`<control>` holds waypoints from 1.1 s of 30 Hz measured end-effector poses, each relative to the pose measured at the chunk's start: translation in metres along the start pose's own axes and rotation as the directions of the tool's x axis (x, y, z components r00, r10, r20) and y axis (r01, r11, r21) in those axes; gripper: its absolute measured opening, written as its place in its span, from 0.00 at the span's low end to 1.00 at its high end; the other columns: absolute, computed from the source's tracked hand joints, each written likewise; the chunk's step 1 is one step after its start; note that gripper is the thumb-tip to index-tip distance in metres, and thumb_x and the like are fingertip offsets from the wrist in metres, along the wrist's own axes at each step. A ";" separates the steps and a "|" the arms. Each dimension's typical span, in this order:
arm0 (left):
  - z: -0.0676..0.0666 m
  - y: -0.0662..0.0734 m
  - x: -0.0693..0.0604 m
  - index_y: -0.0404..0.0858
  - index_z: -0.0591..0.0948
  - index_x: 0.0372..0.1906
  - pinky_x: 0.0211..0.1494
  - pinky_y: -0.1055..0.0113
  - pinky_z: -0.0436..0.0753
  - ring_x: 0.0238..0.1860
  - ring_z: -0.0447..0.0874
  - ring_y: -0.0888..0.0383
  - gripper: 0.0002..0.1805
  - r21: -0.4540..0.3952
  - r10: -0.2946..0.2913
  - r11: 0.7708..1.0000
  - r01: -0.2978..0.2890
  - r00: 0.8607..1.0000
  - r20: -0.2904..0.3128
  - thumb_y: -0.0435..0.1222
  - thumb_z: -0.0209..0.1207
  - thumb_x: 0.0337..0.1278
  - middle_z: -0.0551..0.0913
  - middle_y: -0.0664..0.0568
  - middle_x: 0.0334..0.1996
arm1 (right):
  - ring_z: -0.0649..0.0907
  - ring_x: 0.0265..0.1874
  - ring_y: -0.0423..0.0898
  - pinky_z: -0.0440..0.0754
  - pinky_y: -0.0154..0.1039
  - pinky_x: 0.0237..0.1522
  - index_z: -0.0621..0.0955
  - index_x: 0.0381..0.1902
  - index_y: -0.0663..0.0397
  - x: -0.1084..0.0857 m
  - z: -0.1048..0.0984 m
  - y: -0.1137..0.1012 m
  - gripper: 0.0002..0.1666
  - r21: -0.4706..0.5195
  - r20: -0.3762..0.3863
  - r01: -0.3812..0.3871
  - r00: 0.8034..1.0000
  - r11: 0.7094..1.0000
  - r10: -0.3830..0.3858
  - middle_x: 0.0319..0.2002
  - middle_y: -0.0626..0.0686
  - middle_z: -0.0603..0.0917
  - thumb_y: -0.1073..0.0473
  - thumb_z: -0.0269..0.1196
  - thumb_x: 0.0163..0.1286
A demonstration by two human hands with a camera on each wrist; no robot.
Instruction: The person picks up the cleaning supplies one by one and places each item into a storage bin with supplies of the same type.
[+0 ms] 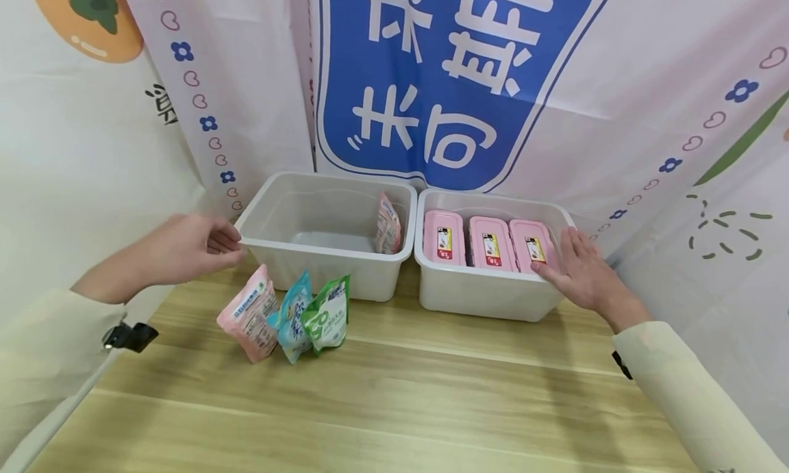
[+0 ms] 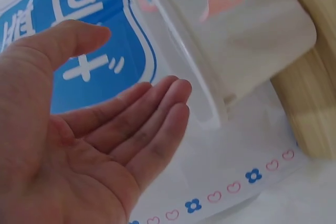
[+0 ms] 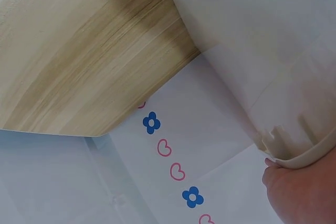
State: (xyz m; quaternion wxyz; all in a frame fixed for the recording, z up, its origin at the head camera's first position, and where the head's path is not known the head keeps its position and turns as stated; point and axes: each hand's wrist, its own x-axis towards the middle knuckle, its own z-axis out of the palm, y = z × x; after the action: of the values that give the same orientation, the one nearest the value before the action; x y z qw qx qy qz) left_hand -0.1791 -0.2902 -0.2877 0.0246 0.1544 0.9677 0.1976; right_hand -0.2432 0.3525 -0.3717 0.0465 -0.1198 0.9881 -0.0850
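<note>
My left hand (image 1: 198, 249) is beside the left end of a white plastic bin (image 1: 271, 244). Its fingers are loosely extended, and in the left wrist view the palm (image 2: 79, 177) holds nothing. A pink pouch (image 1: 388, 225) leans upright inside that bin at its right end. My right hand (image 1: 582, 271) rests on the right-hand rim of a second white bin (image 1: 487, 298), fingers fairly straight, thumb over the front corner. In the right wrist view only part of the hand (image 3: 304, 192) shows at this bin's rim. Three pink lidded boxes (image 1: 491, 244) stand in a row inside it.
In front of the left bin, a pink pouch (image 1: 251, 314), a blue pouch (image 1: 292, 319) and a green pouch (image 1: 328, 315) stand close together on the wooden table (image 1: 394, 398). A printed cloth (image 1: 265, 69) hangs behind the bins and along both sides.
</note>
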 end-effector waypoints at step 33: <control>0.076 -0.001 -0.030 0.34 0.84 0.35 0.23 0.67 0.77 0.26 0.79 0.59 0.13 -0.022 -0.127 0.992 0.126 0.991 -0.041 0.41 0.72 0.60 0.86 0.52 0.25 | 0.37 0.83 0.74 0.36 0.70 0.83 0.31 0.81 0.72 -0.002 -0.002 -0.002 0.66 0.019 -0.005 0.000 1.000 1.000 0.001 0.82 0.75 0.30 0.25 0.44 0.79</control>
State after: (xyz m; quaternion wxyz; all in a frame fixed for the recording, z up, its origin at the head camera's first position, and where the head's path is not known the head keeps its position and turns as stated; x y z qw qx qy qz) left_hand -0.1428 -0.2716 -0.3579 0.0183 0.0882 0.9739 0.2084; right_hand -0.2413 0.3509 -0.3692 0.0449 -0.1188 0.9874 -0.0945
